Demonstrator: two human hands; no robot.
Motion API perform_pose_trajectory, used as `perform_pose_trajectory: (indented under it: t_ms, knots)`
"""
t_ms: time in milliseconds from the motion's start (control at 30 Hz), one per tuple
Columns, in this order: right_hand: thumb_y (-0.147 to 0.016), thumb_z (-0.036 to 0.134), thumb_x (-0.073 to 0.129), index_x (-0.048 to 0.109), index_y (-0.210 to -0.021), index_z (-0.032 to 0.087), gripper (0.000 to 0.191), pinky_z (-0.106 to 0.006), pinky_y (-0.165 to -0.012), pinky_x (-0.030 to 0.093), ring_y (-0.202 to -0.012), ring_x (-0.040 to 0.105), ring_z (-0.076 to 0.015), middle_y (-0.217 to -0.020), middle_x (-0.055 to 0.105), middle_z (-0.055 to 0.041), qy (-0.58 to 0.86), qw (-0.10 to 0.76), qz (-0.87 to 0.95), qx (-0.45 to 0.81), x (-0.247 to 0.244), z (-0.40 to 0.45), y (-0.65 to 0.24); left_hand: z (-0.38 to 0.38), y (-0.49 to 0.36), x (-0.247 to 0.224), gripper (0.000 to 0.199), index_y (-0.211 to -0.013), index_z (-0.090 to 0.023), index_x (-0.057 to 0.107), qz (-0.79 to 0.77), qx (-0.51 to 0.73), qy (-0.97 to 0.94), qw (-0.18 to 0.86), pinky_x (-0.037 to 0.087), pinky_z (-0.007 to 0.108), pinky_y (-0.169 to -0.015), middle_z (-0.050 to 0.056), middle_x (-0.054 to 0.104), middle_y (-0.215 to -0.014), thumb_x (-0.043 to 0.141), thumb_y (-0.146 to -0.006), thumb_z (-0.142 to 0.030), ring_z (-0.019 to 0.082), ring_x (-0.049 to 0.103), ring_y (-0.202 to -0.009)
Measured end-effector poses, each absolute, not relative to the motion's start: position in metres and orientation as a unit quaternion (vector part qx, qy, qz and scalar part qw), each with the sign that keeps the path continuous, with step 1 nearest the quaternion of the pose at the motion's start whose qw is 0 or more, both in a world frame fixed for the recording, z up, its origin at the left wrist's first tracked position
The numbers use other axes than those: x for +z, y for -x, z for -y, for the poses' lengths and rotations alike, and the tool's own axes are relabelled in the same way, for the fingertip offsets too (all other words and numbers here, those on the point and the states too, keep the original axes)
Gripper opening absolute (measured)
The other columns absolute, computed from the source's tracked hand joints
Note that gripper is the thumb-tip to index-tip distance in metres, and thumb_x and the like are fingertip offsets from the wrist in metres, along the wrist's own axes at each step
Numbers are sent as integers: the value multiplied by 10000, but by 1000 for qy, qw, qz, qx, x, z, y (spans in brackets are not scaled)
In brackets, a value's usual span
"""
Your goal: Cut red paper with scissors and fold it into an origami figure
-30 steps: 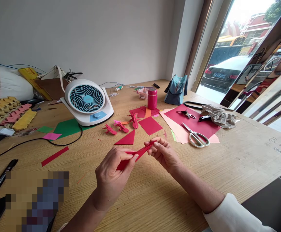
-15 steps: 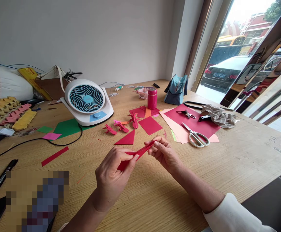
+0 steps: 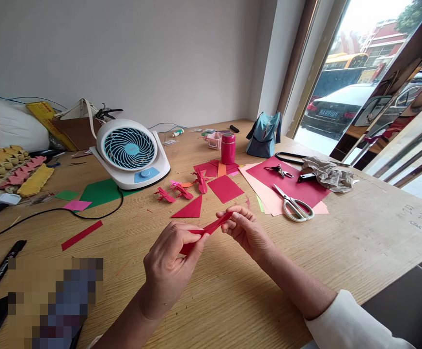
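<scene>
A folded piece of red paper (image 3: 212, 226) is stretched between my two hands above the table. My left hand (image 3: 174, 257) pinches its near left end between thumb and fingers. At the far right end, my right hand (image 3: 245, 230) grips the paper with thumb and fingertips. Beyond them lie a red paper triangle (image 3: 188, 208) and a red paper square (image 3: 226, 189). Several small folded red paper figures, one of them (image 3: 201, 181) nearest the square, stand in a row left of it.
White-handled scissors (image 3: 298, 209) and keys (image 3: 279, 170) lie on large red sheets (image 3: 308, 191) at the right. A fan (image 3: 131, 150), a pink-red bottle (image 3: 228, 149) and a blue bag (image 3: 264, 135) stand farther back. A black marker (image 3: 5, 265) is at the left.
</scene>
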State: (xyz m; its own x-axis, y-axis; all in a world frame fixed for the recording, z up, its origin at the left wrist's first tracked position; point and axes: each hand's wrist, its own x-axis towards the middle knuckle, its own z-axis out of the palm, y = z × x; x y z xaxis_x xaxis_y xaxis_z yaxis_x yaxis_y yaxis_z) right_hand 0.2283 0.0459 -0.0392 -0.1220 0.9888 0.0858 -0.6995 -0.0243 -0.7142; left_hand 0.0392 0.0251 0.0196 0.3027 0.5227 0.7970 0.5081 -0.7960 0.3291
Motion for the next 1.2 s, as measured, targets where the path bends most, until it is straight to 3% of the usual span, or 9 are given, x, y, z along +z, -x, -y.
perform_pose_trajectory:
  t_ms: [367,667,967,1067,1133,1200]
  knots:
    - [-780,315,756,732,-951,209,202,-242,-729,550,-680,686,-104,-992,762,-61,237,620,321,675,-39,-46,-229,-26,-39,19,174,-820,-200,567,-329,495,-804,-8,549,247,-721,11,694,-827,689,-781,-82,134,676,-766]
    - [-752,286,782,665,-799,197,154,-237,-695,552,-641,683,-107,-930,769,-52,243,627,295,679,-34,-46,-228,-27,-40,19,168,-790,-199,563,-347,508,-788,9,528,238,-715,-5,683,-791,690,-782,-89,117,661,-735]
    - [-735,280,794,689,-769,192,142,-217,-667,545,-607,666,-93,-809,756,-18,272,645,299,649,-35,-47,-226,-38,-36,11,97,-776,-198,593,-447,501,-738,77,510,224,-688,-5,692,-801,677,-819,-221,123,660,-715]
    - [-736,299,794,696,-763,188,151,-198,-654,531,-603,665,-90,-714,731,8,299,650,308,627,-37,-49,-225,-50,-31,8,115,-918,-201,615,-478,474,-731,113,511,227,-667,6,704,-858,666,-826,-247,137,670,-735]
    - [-733,310,796,697,-757,183,163,-207,-666,531,-603,663,-90,-740,740,-1,314,648,319,616,-37,-49,-224,-55,-27,9,208,-1043,-214,621,-462,441,-763,105,517,255,-739,26,708,-962,649,-838,-232,157,675,-831]
    - [-736,317,794,697,-757,179,170,-226,-682,535,-609,660,-94,-802,755,-23,324,644,334,608,-37,-48,-224,-56,-25,13,188,-1038,-226,653,-436,403,-803,64,500,304,-834,41,695,-1018,630,-851,-223,185,655,-930]
